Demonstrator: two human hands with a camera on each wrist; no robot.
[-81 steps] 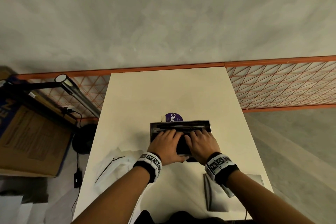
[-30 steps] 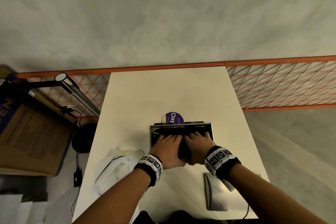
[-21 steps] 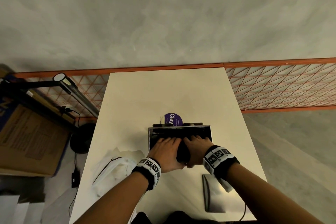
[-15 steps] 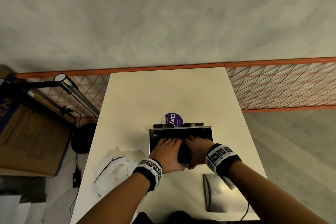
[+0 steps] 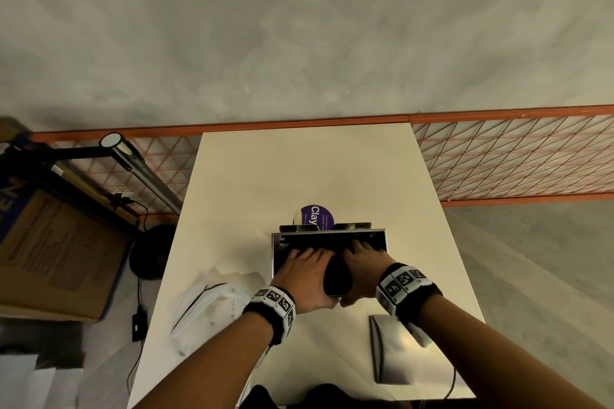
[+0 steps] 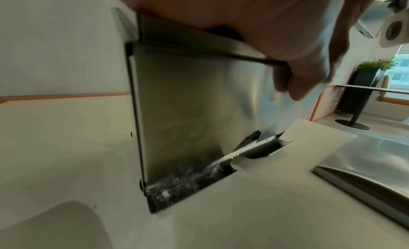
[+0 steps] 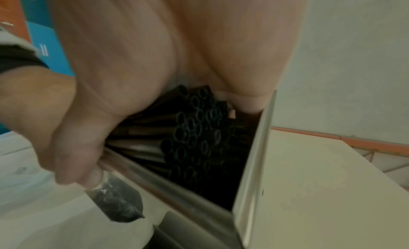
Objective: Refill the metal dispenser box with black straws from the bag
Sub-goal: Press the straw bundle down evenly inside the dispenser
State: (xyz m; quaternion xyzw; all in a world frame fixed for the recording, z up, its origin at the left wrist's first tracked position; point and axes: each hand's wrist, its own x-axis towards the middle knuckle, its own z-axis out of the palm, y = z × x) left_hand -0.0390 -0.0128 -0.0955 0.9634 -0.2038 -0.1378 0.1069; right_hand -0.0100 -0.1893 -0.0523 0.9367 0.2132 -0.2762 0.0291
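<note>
The open metal dispenser box (image 5: 274, 252) stands at the middle of the white table. Both hands reach into its top and hold a bundle of black straws (image 5: 337, 277) between them. My left hand (image 5: 307, 264) grips the bundle's left part, with its fingers lying over the straws inside the box. My right hand (image 5: 360, 254) grips the right part. In the right wrist view the straws' open ends (image 7: 194, 130) sit under the right palm (image 7: 155, 51), against the box wall (image 7: 254, 156). The left wrist view shows the box's steel front (image 6: 181, 113), with straws in its bottom tray (image 6: 181, 188).
The box's metal lid (image 5: 395, 352) lies flat at the near right of the table. A crumpled clear plastic bag (image 5: 212, 305) lies at the near left. A purple round label (image 5: 317, 217) shows just behind the box. An orange mesh rail (image 5: 515, 156) runs behind the table.
Both hands have edged forward and down, and the straw bundle sits slightly deeper in the box. Both hands hold it as before.
</note>
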